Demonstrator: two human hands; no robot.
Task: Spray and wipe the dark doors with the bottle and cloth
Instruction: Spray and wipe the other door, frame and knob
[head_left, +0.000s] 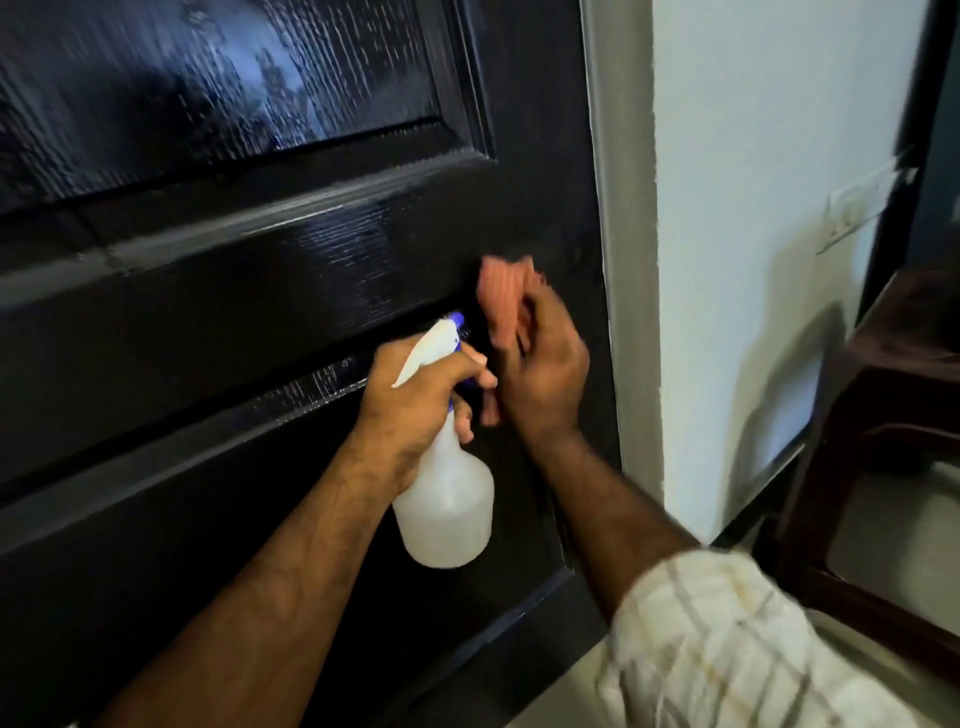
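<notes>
left hand (415, 400) grips bottle (444, 499) — right hand (540, 374) grips cloth (506, 296)

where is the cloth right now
In the head view the pink cloth is held by the right hand against the dark door, right of the spray bottle.

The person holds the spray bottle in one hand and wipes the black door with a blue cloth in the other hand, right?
Not quite. The cloth is pinkish-orange, not blue; only the bottle's nozzle is blue. The head view shows it. The rest holds: the left hand holds the spray bottle, and the right hand holds the cloth against the black door.
</notes>
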